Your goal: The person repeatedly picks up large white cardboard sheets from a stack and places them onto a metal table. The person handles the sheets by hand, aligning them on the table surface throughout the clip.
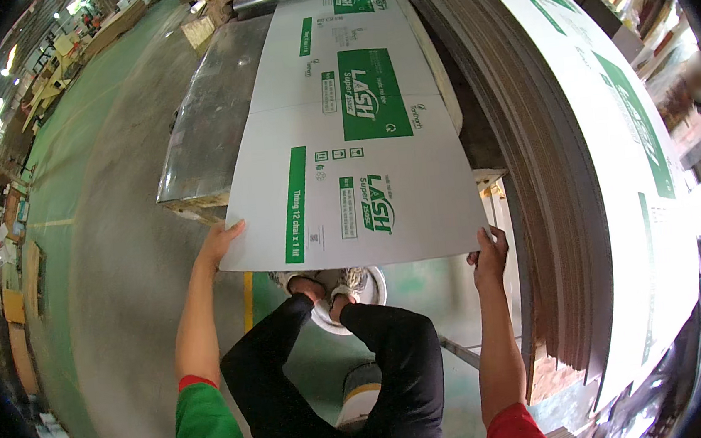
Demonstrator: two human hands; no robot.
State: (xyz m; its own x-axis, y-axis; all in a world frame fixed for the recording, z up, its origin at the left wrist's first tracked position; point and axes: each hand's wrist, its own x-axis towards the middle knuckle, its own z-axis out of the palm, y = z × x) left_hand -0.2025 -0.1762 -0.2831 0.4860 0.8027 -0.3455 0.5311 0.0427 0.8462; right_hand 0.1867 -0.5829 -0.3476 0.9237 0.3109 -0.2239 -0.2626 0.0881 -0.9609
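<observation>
A long white cardboard sheet (268, 184) with green printed panels lies stretched out in front of me. Its far end reaches the rollers of a machine (255, 2), and its near edge hangs over my feet. At the near left corner my left hand (221, 244) grips the sheet, thumb on top and the other fingers hidden beneath. My right hand (490, 257) is closed at the near right corner, its fingers curled by the edge. A faint crease crosses the sheet partway along.
On my right stands a tall stack of cardboard sheets (553, 168), the top one white and green. A shiny metal table (212, 114) runs along the left of the sheet. Below, my feet rest by a round white base (379, 287). A yellow floor line (248, 301) lies left of my legs.
</observation>
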